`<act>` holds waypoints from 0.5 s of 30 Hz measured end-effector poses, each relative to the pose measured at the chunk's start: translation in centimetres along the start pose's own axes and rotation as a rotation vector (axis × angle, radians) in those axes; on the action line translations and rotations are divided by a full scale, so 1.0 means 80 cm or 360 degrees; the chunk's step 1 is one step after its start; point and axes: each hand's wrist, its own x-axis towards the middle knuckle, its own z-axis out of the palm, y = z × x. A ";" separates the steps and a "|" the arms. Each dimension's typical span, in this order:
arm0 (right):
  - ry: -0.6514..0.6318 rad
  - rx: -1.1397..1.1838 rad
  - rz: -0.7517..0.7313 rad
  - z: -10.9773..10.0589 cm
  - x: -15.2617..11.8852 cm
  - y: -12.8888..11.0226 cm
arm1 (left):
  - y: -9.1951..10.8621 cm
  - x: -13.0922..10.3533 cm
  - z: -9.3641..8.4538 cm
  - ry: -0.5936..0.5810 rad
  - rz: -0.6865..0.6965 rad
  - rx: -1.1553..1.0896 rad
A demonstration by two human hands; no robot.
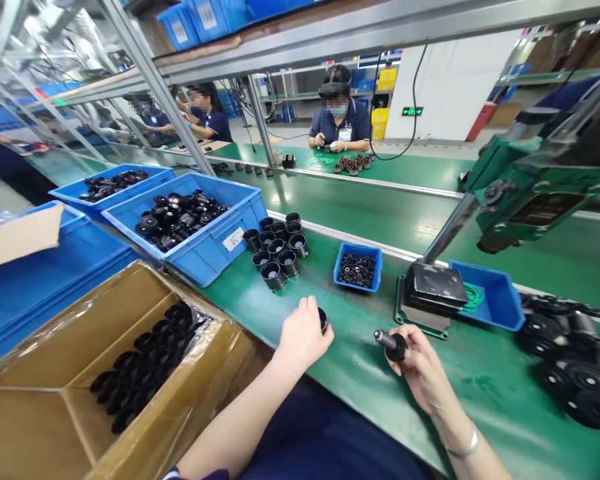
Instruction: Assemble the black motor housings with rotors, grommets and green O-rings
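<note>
My left hand (304,333) is closed around a black cup-shaped part (323,320), mostly hidden by the fingers, above the green table (260,320). To its right, my right hand (423,367) grips a black shaft part (391,344) by its wide round end, the grey tip pointing up and left. Several black cups (276,250) stand grouped beyond my left hand. A small blue bin (336,272) of little black rings sits beyond and between the hands.
Large blue bins (190,257) and a cardboard box (220,360) hold black parts at left. A green press (530,180) with a metal block (436,287) stands at right, near another blue bin (510,313) and piled black parts (580,373). A person (340,123) works opposite.
</note>
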 end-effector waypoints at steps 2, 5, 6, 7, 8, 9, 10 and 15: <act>0.0019 -0.0015 -0.0007 0.001 -0.001 -0.001 | -0.003 0.001 0.000 -0.0012 -0.0019 0.0027; 0.0045 -0.0031 -0.0003 0.001 -0.002 0.000 | -0.002 0.004 0.000 -0.0087 -0.0016 0.0057; 0.0059 -0.0034 0.0007 0.001 -0.002 0.000 | -0.001 0.005 0.000 -0.0104 -0.0020 0.0047; 0.0073 -0.0040 0.0024 0.000 -0.002 0.000 | 0.000 0.005 0.000 -0.0119 -0.0024 0.0029; 0.0091 -0.0046 0.0045 -0.001 -0.002 0.000 | 0.001 0.004 -0.002 -0.0131 -0.0024 0.0008; 0.0113 -0.0059 0.0074 -0.003 -0.002 0.000 | 0.001 0.003 -0.003 -0.0139 -0.0020 -0.0012; 0.0146 -0.0074 0.0100 -0.005 -0.002 0.000 | 0.002 0.001 -0.005 -0.0145 -0.0018 -0.0024; 0.0361 -0.0202 0.0138 -0.026 0.005 0.003 | 0.005 -0.004 -0.010 -0.0153 -0.0029 -0.0026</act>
